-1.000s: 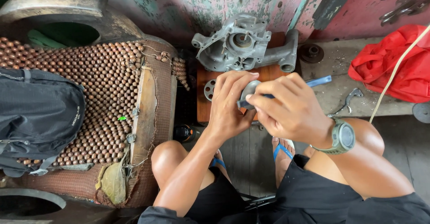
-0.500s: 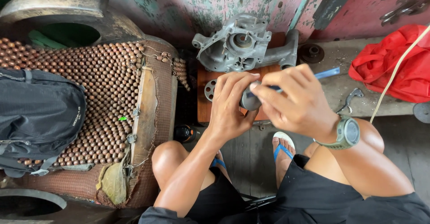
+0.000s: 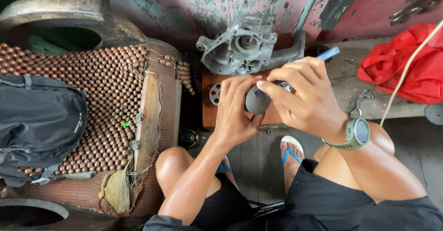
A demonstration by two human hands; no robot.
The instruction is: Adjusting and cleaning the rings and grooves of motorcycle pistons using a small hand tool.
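A small round grey metal part [image 3: 256, 100] is gripped in the left hand [image 3: 237, 113], whose fingers are curled around its left side. The right hand [image 3: 307, 97] is closed around a blue-handled tool [image 3: 328, 53]; its thumb and forefinger are pinched near the tool's working end, which is pressed against the top of the round part, while the blue handle sticks out past the knuckles. A grey-green wristwatch [image 3: 355, 133] is worn on the right wrist.

Both hands are held just above the front edge of a reddish-brown wooden board [image 3: 208, 108]. A small perforated metal disc [image 3: 215, 94] lies near the board's left edge, just beside the left hand. A large grey cast metal housing [image 3: 249, 46] sits at the board's far edge, against the peeling painted wall [image 3: 207, 5].

To the right, a metal wrench [image 3: 362, 101] lies on the concrete ledge [image 3: 346, 81], and a red bag [image 3: 406, 65] rests further along it. To the left, a wooden-bead seat cover [image 3: 106, 88] is spread out, with a black backpack [image 3: 39, 125] lying on its left part.
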